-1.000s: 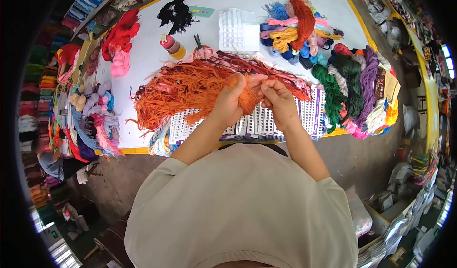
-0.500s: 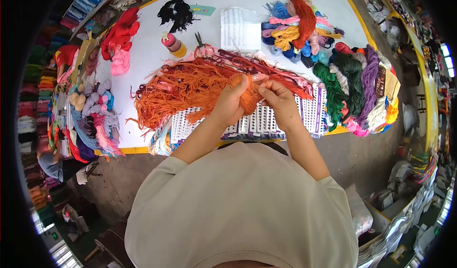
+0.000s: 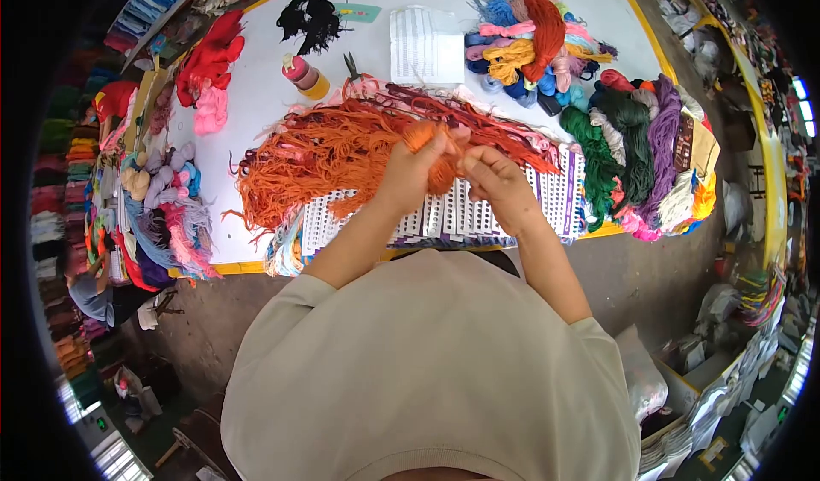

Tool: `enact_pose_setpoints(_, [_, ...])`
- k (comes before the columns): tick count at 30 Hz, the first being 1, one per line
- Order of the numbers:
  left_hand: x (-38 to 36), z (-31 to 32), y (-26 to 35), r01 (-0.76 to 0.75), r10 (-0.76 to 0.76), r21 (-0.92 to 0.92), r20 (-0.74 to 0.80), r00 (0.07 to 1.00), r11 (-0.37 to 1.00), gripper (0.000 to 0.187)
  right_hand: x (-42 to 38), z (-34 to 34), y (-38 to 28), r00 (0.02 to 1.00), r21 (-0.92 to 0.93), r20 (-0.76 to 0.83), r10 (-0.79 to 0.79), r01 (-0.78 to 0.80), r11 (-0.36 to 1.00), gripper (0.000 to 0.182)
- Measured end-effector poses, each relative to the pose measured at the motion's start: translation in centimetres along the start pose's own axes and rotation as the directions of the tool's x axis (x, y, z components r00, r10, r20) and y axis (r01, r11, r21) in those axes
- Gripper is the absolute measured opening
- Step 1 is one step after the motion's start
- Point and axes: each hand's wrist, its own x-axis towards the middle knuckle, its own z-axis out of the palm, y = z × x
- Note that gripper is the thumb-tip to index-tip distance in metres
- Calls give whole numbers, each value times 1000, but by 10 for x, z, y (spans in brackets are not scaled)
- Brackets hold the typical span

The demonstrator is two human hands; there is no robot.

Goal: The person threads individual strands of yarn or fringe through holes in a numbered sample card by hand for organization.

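Note:
My left hand [image 3: 407, 175] is wrapped round a looped bundle of orange yarn [image 3: 442, 177], thumb on top. Close beside it, my right hand [image 3: 499, 184] is closed in a pinch at the bundle's right edge, apparently on a few orange strands; the fingertips hide most of them. Under and left of both hands spreads a heap of loose orange threads [image 3: 312, 161], with dark red and pink strands [image 3: 512, 143] running to the right. White cards with rows of holes [image 3: 465, 216] lie below the hands along the table's near edge.
On the white table [image 3: 256, 28] are scissors [image 3: 351, 67], a thread cone [image 3: 306, 78], black yarn [image 3: 312, 15], a printed sheet [image 3: 425, 45] and red yarn [image 3: 207, 58]. Mixed skeins [image 3: 534, 41] and green and purple hanks [image 3: 628, 131] lie right. Another person [image 3: 92, 297] is at far left.
My left hand has tipped the orange bundle slightly, and its top now looks blurred. My right hand has shifted a little lower and closed tighter, staying beside it.

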Motion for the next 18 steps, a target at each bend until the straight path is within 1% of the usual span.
enact_pose_setpoints(1, [2,-4,8,130,-132,-79,-11,991,988,24,-1,-4,-3,1000,-145,-10,-18,16,989,9])
enact_pose_setpoints(2, [3,-11,21,284,-291,-141,-37,956,949,22,-3,-11,-5,999,-287,-15,-32,26,958,9])
enact_pose_setpoints(3, [5,-23,36,423,-441,-205,-53,896,883,21,1,-32,-2,968,-347,-107,-226,177,921,10])
enact_pose_setpoints(4, [9,-52,36,380,-409,-258,-68,910,888,18,7,-67,5,890,-396,-219,-399,293,870,10])
enact_pose_setpoints(5, [12,-90,31,337,-378,-305,-85,922,891,16,8,-101,7,783,-420,-365,-503,344,840,11])
enact_pose_setpoints(6, [14,-128,28,325,-402,-431,-97,911,842,14,6,-134,3,683,-408,-483,-548,378,831,14])
enact_pose_setpoints(7, [14,-167,26,303,-425,-550,-106,899,778,13,-6,-172,2,691,-177,-573,-440,419,890,13])
enact_pose_setpoints(8, [13,-208,24,231,-417,-520,-275,866,822,12,-21,-213,2,748,256,-635,-196,442,860,9])
enact_pose_setpoints(9, [7,-249,25,166,-395,-475,-436,809,864,11,-37,-273,14,783,371,-606,-142,436,820,9])
enact_pose_setpoints(10, [0,-284,29,69,-389,-555,-484,784,829,10,-52,-311,14,811,340,-577,-97,346,875,6])
enact_pose_setpoints(11, [-10,-323,36,-35,-387,-620,-531,754,783,10,-70,-352,22,786,379,-587,-197,481,790,5])
enact_pose_setpoints(12, [-19,-382,42,32,-414,-617,-489,768,787,10,-89,-382,11,732,334,-671,-114,436,836,14])
enact_pose_setpoints(13, [-32,-406,55,0,-402,-672,-443,802,740,17,-105,-399,-4,602,239,-790,-114,474,848,18])
enact_pose_setpoints(14, [-31,-372,77,-93,-377,-517,-724,577,851,27,-129,-421,-21,448,53,-882,-145,400,915,17])
enact_pose_setpoints(15, [-35,-383,83,-209,-329,-473,-810,486,856,29,-156,-447,-35,273,-121,-937,-218,330,936,13])
enact_pose_setpoints(16, [-34,-375,81,-206,-333,-473,-812,480,856,29,-170,-463,-47,100,-280,-946,-309,227,933,11])
enact_pose_setpoints(17, [-35,-360,80,-193,-239,-391,-813,531,900,27,-163,-444,-60,102,-277,-947,-304,218,936,11])
enact_pose_setpoints(18, [-34,-338,78,-182,-147,-304,-801,580,935,28,-144,-390,-79,56,-384,-913,-404,217,897,13])
